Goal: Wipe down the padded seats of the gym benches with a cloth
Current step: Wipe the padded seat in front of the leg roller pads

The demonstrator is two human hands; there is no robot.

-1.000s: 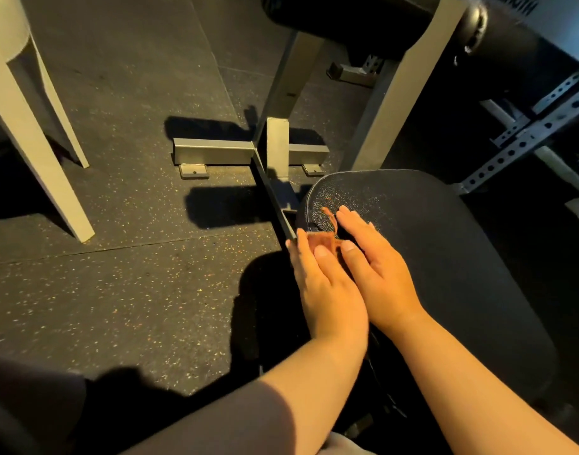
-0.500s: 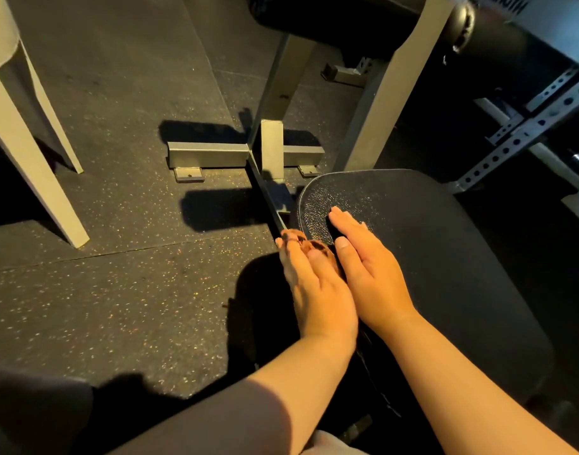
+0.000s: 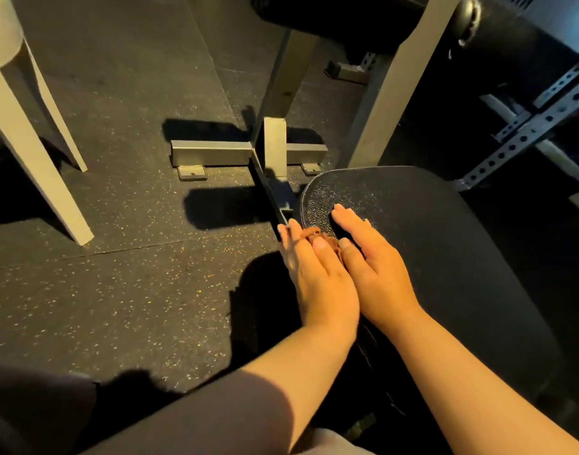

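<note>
Here both hands flat, fingers straight: left hand (image 3: 317,277) and right hand (image 3: 375,272) pressing cloth (image 3: 317,234) onto seat (image 3: 445,244).

Scene is dim with a warm yellow cast. Light arrives from the upper right, casting hard shadows leftward across the speckled floor (image 3: 124,290). The right side falls into near-black. Wide-angle distortion bends straight lines at the edges. Focus is sharp centrally.

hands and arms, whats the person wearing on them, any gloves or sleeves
No gloves: the left hand and right hand are bare, with no rings or watch showing. Both forearms are bare too. A dark grey sleeve covers the left upper arm only.
</note>
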